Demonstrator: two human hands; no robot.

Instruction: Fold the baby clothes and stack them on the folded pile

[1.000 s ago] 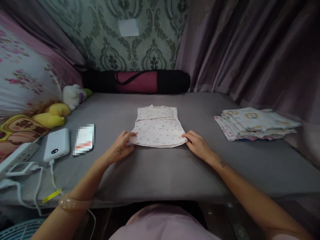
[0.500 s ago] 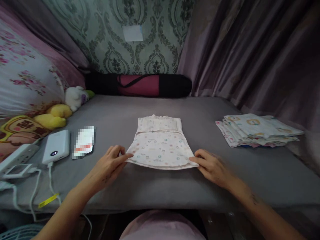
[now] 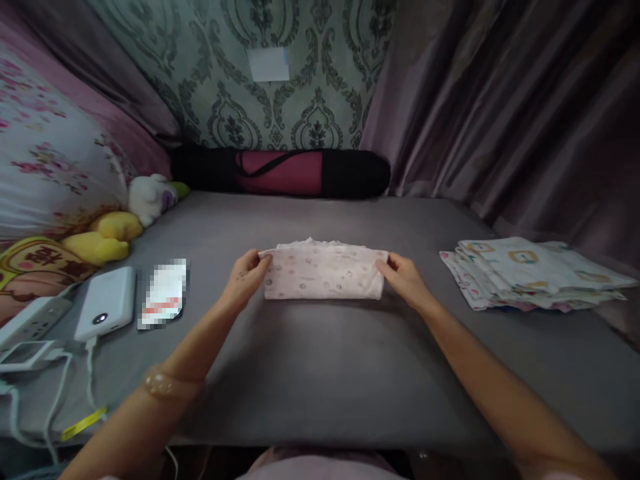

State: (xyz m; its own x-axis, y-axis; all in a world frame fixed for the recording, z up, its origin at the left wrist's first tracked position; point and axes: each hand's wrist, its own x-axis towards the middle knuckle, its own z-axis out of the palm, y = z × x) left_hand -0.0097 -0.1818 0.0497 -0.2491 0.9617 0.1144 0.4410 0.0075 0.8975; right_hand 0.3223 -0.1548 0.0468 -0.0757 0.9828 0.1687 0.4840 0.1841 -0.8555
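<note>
A small whitish baby top [image 3: 323, 275] with faint prints lies folded over on itself in the middle of the grey sheet. A frilly edge pokes out behind its far fold. My left hand [image 3: 249, 275] pinches the far left corner between thumb and fingers. At the far right corner, my right hand [image 3: 401, 275] grips the fabric the same way. On the right, apart from both hands, sits a stack of folded printed cloths [image 3: 530, 270].
To the left are a blurred-out phone [image 3: 164, 293], a white power bank [image 3: 107, 303], a power strip [image 3: 37, 320] with cables, and plush toys [image 3: 100, 240]. A long black and maroon bag [image 3: 280, 172] lies along the wall. Curtains [image 3: 450, 100] hang at the right.
Both hands have carried the near edge of the baby top away from me, over to its far side. The garment is now a shorter, wide strip. The view has shifted slightly.
</note>
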